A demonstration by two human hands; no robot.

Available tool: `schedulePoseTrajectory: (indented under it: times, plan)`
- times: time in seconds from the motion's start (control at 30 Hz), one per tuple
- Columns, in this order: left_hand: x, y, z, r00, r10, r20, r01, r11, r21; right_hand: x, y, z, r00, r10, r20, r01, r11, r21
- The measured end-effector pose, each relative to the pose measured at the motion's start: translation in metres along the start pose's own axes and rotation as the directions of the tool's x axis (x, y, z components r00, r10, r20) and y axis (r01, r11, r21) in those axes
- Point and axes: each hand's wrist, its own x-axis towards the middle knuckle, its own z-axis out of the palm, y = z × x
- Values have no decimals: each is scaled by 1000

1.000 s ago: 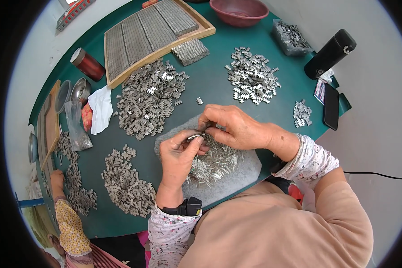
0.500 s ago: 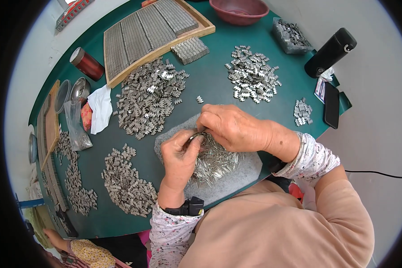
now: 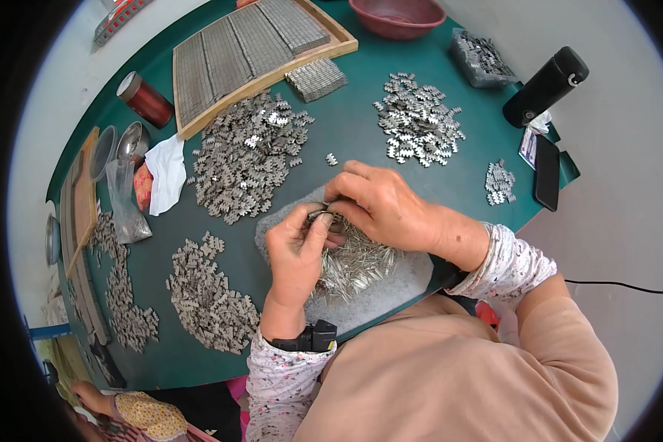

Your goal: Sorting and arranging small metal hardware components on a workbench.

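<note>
Both hands meet over a grey pad (image 3: 390, 295) on the green surface (image 3: 361, 132). The left hand (image 3: 296, 254) is curled nearly shut, thumb and fingertips pinching a small metal piece (image 3: 319, 214) at its tip. The right hand (image 3: 379, 206) arches over from the right, its fingers bent down and closed on the same small metal piece, so the two hands touch there. Just below the right hand and beside the left hand's thumb lies a loose heap of thin shiny metal strips (image 3: 357, 261) on the pad.

Beyond the left hand's fingertips spreads a large pile of notched metal pieces (image 3: 247, 155); a single stray piece (image 3: 331, 158) sits just above the right hand's knuckles. Farther beyond the right hand lies another pile (image 3: 418, 125), and a small cluster (image 3: 499, 183) sits to its right near a dark phone (image 3: 546, 173). To the left of the left wrist is a further pile (image 3: 210, 295). Far beyond both hands rests a wooden tray (image 3: 261, 44) filled with neat rows.
</note>
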Motion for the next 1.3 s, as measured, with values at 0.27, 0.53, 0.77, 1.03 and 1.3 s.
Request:
schedulePoseTrajectory:
  times: [0.27, 0.53, 0.77, 1.03, 1.3]
  plan:
    - [-3, -7, -2, 997, 58, 43, -65, 979, 191, -11, -2, 5, 998, -57, -5, 54, 978, -202]
    - [-2, 2, -5, 969, -180, 167, 211, 958, -195, -32, -19, 6, 982, -131, -137, 103, 976, -194]
    - [6, 3, -16, 971, -237, 22, 236, 949, -210, -16, 9, -13, 999, 44, -24, -49, 950, -309]
    - [8, 2, -21, 973, -230, -33, 218, 952, -215, -10, 17, 5, 982, 105, 158, -13, 870, -493]
    - [8, 1, -19, 973, -229, -24, 219, 952, -212, -10, 19, 7, 983, 99, 152, -12, 871, -491]
